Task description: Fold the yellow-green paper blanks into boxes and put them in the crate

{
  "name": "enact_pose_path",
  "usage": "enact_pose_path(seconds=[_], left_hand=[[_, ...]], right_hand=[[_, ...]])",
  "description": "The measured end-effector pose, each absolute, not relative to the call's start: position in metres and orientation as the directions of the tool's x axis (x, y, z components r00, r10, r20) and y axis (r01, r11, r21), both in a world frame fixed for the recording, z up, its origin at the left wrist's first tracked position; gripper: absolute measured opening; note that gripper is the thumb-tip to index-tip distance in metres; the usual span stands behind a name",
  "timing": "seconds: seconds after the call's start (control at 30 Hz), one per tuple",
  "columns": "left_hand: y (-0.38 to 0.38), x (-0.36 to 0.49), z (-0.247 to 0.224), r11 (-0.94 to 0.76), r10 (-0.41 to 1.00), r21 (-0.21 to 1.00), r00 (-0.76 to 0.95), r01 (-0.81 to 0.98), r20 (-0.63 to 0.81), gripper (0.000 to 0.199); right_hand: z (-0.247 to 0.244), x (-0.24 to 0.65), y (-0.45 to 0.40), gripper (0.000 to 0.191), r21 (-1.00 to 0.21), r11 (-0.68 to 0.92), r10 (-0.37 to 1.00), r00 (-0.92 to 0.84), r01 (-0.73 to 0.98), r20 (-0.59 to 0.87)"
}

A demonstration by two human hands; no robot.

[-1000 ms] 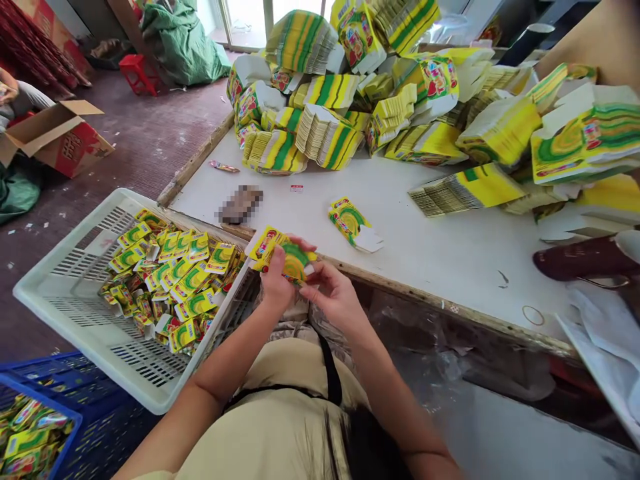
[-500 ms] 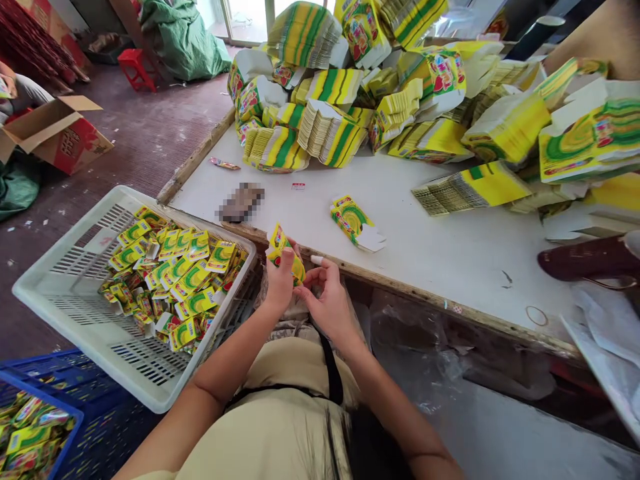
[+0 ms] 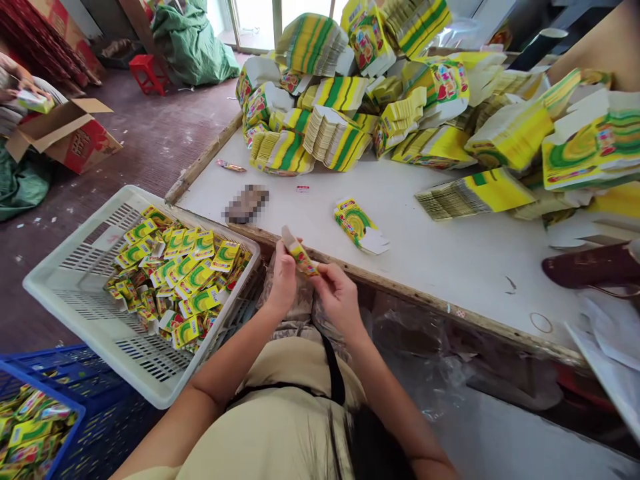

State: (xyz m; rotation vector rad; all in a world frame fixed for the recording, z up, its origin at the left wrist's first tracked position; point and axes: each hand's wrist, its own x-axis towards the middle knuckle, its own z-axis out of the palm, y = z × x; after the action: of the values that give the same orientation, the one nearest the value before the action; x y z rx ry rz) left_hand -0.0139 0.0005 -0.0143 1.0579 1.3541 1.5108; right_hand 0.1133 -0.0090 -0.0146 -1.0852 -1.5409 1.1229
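Between my two hands is a small yellow-and-green carton (image 3: 301,257), held slanted over my lap by the table's front edge. My left hand (image 3: 284,280) grips its upper end, where a pale flap sticks up. At the lower end, the fingers of my right hand (image 3: 337,293) pinch the carton. A flattened carton (image 3: 359,225) lies on the white table (image 3: 400,280) just beyond. To my left, a white plastic basket (image 3: 95,333) holds many small yellow-green cartons (image 3: 193,270).
Bundled flat cartons (image 3: 335,137) are heaped along the table's back. A blurred-out object (image 3: 246,203), a maroon mug (image 3: 583,268) and a rubber band (image 3: 541,323) lie nearer. A blue crate (image 3: 100,407) stands lower left. Beyond are a cardboard box (image 3: 75,143), red stool (image 3: 149,73) and another person's hands (image 3: 23,83).
The carton has turned so its narrow side faces up, and its pale end flap now shows. My right hand has shifted onto its lower end. The other person now holds a carton over the box.
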Motion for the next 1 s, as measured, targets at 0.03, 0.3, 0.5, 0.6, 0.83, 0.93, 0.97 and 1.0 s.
enact_pose_path(seconds=[0.03,0.3,0.5,0.6,0.83,0.93,0.97,1.0], left_hand=[[0.0,-0.013,-0.012,-0.094,0.946,0.987,-0.321,-0.131,0.048,0.053],[0.007,-0.022,-0.011,-0.096,0.947,0.958,-0.323,-0.27,0.004,0.036],[0.0,-0.074,0.04,-0.319,0.907,0.948,-0.288,0.008,0.307,0.055],[-0.01,-0.08,0.064,-0.408,0.911,0.865,0.06,0.293,0.409,0.081],[-0.018,-0.036,0.028,-0.141,0.952,0.738,0.295,0.66,-0.082,0.074],[-0.02,-0.03,0.014,-0.199,0.952,0.752,0.306,0.628,-0.003,0.069],[-0.021,-0.03,0.011,-0.252,0.941,0.756,0.335,0.604,0.046,0.073],[-0.021,-0.03,0.008,-0.309,0.926,0.754,0.365,0.58,0.098,0.077]], right_hand=[[-0.014,0.115,-0.007,0.016,-0.974,0.186,0.973,-0.162,0.126,0.165],[-0.01,0.129,-0.001,0.018,-0.957,0.235,0.965,-0.162,0.169,0.208],[0.01,0.172,0.009,0.021,-0.594,0.552,0.807,-0.195,0.585,0.558],[0.018,0.174,0.003,0.028,-0.384,0.698,0.66,-0.337,0.604,0.671],[0.01,0.156,-0.014,0.044,-0.555,0.678,0.689,-0.156,0.482,0.707],[-0.005,0.15,-0.014,0.063,-0.887,0.396,0.908,0.047,0.236,0.417],[-0.009,0.147,-0.014,0.061,-0.955,0.27,0.962,0.016,0.121,0.273],[-0.013,0.143,-0.013,0.058,-0.99,0.143,0.989,-0.052,0.015,0.142]])
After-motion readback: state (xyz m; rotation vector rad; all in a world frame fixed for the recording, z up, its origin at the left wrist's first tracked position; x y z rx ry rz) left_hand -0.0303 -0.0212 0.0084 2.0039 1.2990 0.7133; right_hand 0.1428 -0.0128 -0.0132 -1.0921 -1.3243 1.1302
